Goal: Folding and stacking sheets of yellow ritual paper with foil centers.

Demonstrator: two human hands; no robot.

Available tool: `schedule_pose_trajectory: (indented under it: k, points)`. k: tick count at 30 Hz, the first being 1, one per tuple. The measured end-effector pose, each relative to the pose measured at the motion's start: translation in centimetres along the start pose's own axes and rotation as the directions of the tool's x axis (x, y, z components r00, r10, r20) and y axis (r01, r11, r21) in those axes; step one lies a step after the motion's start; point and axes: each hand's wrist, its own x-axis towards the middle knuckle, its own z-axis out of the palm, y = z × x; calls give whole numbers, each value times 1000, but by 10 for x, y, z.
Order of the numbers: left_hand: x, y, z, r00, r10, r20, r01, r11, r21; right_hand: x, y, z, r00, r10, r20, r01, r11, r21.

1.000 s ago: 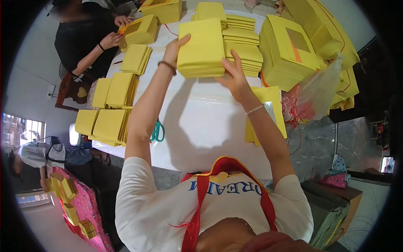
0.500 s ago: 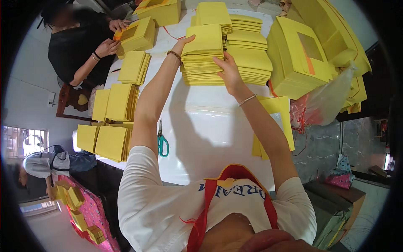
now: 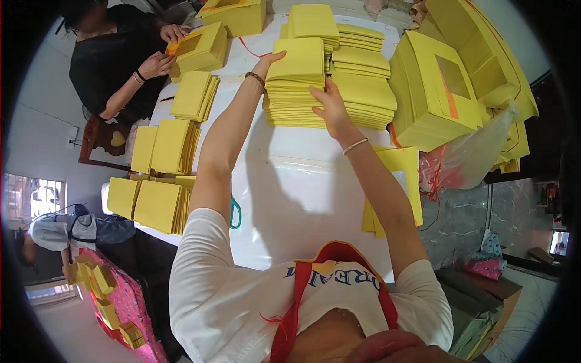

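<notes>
Between my hands is a tall stack of flat yellow folded paper pieces (image 3: 295,85) near the far middle of the white table. My left hand (image 3: 270,60) wraps the stack's left side, its thumb on the upper edge and the other fingers mostly hidden. Against the right side my right hand (image 3: 331,107) is pressed, thumb and fingers bent at the edges of the pieces. More yellow stacks (image 3: 361,97) stand right beside it, and another stack (image 3: 313,23) rises behind. Teal-handled scissors (image 3: 235,213) lie by my left forearm, partly covered.
Yellow stacks (image 3: 160,206) line the table's left edge. At the far left a co-worker's hands (image 3: 158,62) touch a yellow box (image 3: 206,51). Large yellow boxes (image 3: 423,97) and a clear plastic bag (image 3: 472,151) stand right. Loose yellow sheets (image 3: 402,181) lie beneath my right forearm.
Both hands keep their places on the stack. The view has shifted slightly, and my left forearm now covers more of the scissors.
</notes>
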Motion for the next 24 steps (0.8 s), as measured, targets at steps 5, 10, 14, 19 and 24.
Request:
schedule_pose_trajectory:
  k: [5,10,14,19,24]
  points:
    - [-1,7,-11,999,23,47,-21,999,-42,-10,0,8,986,-147,85,152,987,-56]
    - [-7,-3,6,998,66,0,-66,997,-47,2,16,-1,973,-225,50,230,962,-144]
    - [-8,3,4,999,49,-6,-49,998,-46,4,24,-2,958,-281,64,286,954,-94]
    - [6,1,-2,997,78,-24,-76,996,45,-1,17,0,943,-325,77,327,945,-20]
    - [13,0,-25,951,161,-265,-115,977,182,-2,15,4,937,-332,111,338,941,-36]
